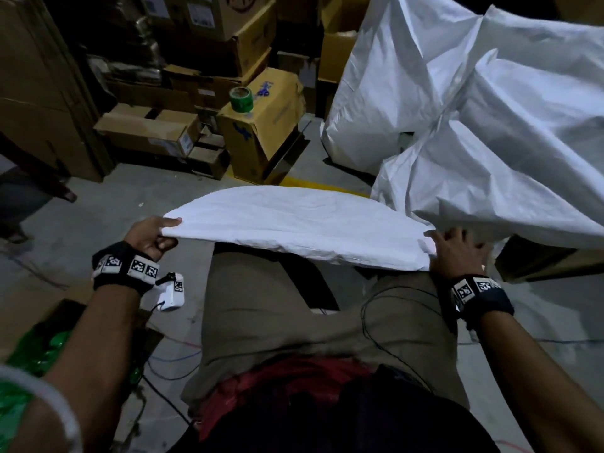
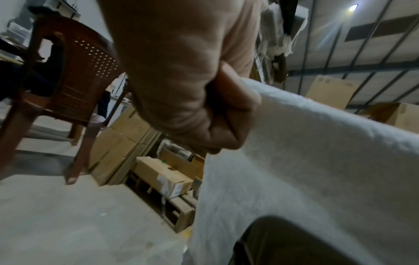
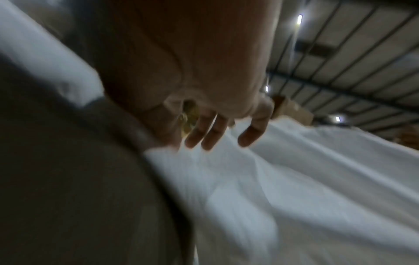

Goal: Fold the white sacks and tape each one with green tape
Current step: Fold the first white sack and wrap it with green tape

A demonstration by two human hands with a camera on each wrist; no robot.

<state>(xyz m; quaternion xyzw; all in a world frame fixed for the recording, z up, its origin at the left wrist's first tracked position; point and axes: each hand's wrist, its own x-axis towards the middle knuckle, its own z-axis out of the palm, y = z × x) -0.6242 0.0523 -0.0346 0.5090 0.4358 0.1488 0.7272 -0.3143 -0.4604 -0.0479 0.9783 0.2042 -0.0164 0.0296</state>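
A folded white sack (image 1: 295, 227) stretched across my knees.

My left hand (image 1: 151, 235) pinches its left corner, thumb on top, fingers curled beneath; my right hand (image 1: 457, 253) rests at the right end with fingers loosely spread (its view is blurred). The green tape roll (image 1: 241, 99) sits on a cardboard box (image 1: 264, 132) ahead, unfolded sacks (image 1: 474, 109) heaped to my right.

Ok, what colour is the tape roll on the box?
Green tape roll; clearest in the head view.
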